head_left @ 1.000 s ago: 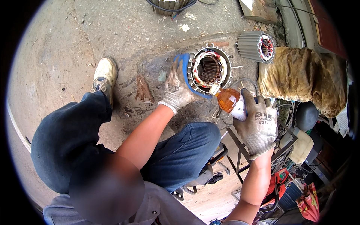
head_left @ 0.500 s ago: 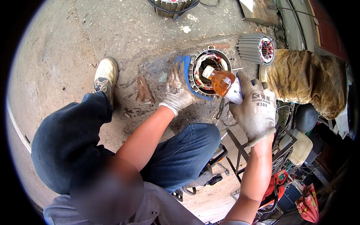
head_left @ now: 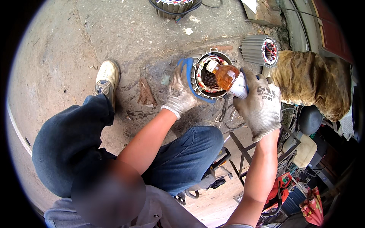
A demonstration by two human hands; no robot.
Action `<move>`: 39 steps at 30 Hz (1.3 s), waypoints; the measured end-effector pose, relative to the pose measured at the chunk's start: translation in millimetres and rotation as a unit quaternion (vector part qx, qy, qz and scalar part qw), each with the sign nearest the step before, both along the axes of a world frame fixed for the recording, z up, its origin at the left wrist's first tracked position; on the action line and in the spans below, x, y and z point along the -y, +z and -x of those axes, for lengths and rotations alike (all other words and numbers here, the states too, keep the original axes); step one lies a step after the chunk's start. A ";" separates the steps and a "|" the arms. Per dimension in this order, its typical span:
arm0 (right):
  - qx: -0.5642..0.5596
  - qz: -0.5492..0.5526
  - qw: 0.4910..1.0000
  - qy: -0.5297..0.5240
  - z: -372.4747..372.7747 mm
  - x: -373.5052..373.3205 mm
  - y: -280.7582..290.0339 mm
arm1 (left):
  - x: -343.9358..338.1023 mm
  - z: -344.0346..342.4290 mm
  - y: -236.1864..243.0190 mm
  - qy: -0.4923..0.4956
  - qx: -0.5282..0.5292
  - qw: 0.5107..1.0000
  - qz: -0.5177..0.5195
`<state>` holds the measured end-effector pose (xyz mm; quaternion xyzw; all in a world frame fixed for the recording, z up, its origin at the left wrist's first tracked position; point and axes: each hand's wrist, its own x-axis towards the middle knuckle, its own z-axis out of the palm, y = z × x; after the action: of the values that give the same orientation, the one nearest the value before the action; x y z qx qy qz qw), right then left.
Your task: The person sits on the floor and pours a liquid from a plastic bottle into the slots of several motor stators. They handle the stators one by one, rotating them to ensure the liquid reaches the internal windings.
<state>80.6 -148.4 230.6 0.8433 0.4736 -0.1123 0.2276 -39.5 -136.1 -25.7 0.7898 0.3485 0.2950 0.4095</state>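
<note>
Head view: left hand [head_left: 178, 89] in a soiled white work glove with blue coating, spread open and curved against the left and near outside of a round motor housing [head_left: 223, 56] with a toothed metal rim. Housing located on the ground [head_left: 140, 38], ahead of the crouching person, open end upward, with a white-bound winding [head_left: 201, 69] visible inside. Right hand [head_left: 262, 100], gloved alike, closed around the white-labelled lower part of a clear bottle [head_left: 227, 77] with amber contents. Exact placing of the right fingertips: cannot tell, hidden beneath bottle and glove. Bottle tilted, base toward the near right, pale neck toward the far left and over the housing's opening. Contact between neck and winding: cannot tell. Just beyond the housing, a flat reddish-brown strip [head_left: 222, 48] on the ground. Farther right, a second, grey finned housing [head_left: 254, 49], with red and white winding showing at its right end. At the far edge, a third finned housing [head_left: 173, 13], partly cut off, with a dark cable around its side. To the right, near the grey finned housing, a stained brown covered bundle [head_left: 311, 81]. To the left of the left hand, a brown fibrous scrap [head_left: 146, 93] on the ground; farther left, a pale shoe [head_left: 107, 78] below a dark blue trouser leg [head_left: 68, 140]. On the near right, a dark metal frame [head_left: 243, 152] and, nearer, a red patterned cloth [head_left: 312, 207].
</note>
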 end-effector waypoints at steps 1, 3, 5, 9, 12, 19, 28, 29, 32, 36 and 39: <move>0.007 -0.005 1.000 0.000 -2.7 0.8 -1.7 | 0.1 -0.6 1.7 0.023 0.025 0.999 0.008; 0.019 -0.014 1.000 0.001 -10.1 1.6 -6.4 | -2.1 -0.5 3.9 -0.013 -0.011 1.000 -0.006; 0.020 -0.011 1.000 -0.014 -13.2 -3.6 -6.6 | -3.4 -0.7 4.3 -0.032 -0.022 0.999 -0.004; 0.029 -0.007 0.999 -0.024 -23.3 -0.9 -9.9 | -9.7 -0.8 11.7 -0.043 -0.010 0.998 0.039; 0.029 -0.003 0.999 -0.041 -26.1 1.0 -9.9 | -8.9 -1.0 9.6 -0.040 0.002 0.998 0.041; 0.059 0.013 0.997 -0.054 -36.1 7.9 -8.8 | -6.3 -1.8 0.8 -0.033 0.009 0.999 -0.012; 0.075 0.026 0.995 -0.053 -38.6 20.1 -4.3 | -7.8 -0.1 6.7 -0.040 -0.021 0.999 -0.029; 0.077 0.029 0.995 -0.054 -38.8 21.3 -3.7 | -7.8 -0.5 5.5 -0.043 -0.024 0.998 -0.036; 0.063 0.033 0.995 -0.075 -40.9 26.0 -2.3 | -8.5 -1.4 2.8 -0.046 -0.024 0.997 -0.051; 0.047 0.035 0.993 -0.103 -37.8 33.6 -2.5 | -6.1 -1.3 0.7 -0.026 -0.021 0.997 -0.075; 0.030 0.036 0.990 -0.133 -40.0 48.6 -8.1 | -6.4 -1.2 2.8 -0.037 -0.024 0.996 -0.077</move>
<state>120.7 -197.0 222.5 0.8930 0.3464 -0.1331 0.2547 -38.3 -129.7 -22.9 0.8382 0.3051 0.2861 0.3500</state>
